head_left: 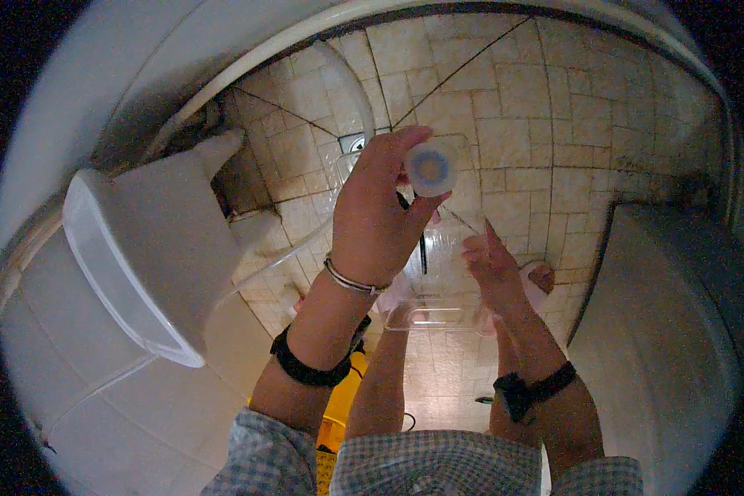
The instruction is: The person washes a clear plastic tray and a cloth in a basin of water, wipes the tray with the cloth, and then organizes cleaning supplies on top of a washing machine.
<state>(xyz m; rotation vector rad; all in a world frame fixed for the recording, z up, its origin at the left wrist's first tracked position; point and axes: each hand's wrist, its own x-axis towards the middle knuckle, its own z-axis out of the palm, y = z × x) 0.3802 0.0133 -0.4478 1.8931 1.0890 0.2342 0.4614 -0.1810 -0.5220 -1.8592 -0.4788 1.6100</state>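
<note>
My left hand (378, 211) is closed around a small round translucent container (431, 168) with a blue ring showing at its end. Below it a clear plastic box (450, 318) with rounded corners hangs over the floor. At the box's right side is my right hand (496, 266), its fingers bent against the edge and seemingly gripping it. A thin dark stick-like thing (424, 252) shows through the box; whether it lies inside or behind I cannot tell. Dark bands circle both my wrists, and a bracelet sits on the left one.
Beige tiles cover the floor (504, 124). A pale hose (347, 78) runs to a floor drain (354, 144). To the left stands a white fixture (174, 240) with a raised rim, to the right a large grey body (661, 306). Something yellow (339, 405) is beside my legs.
</note>
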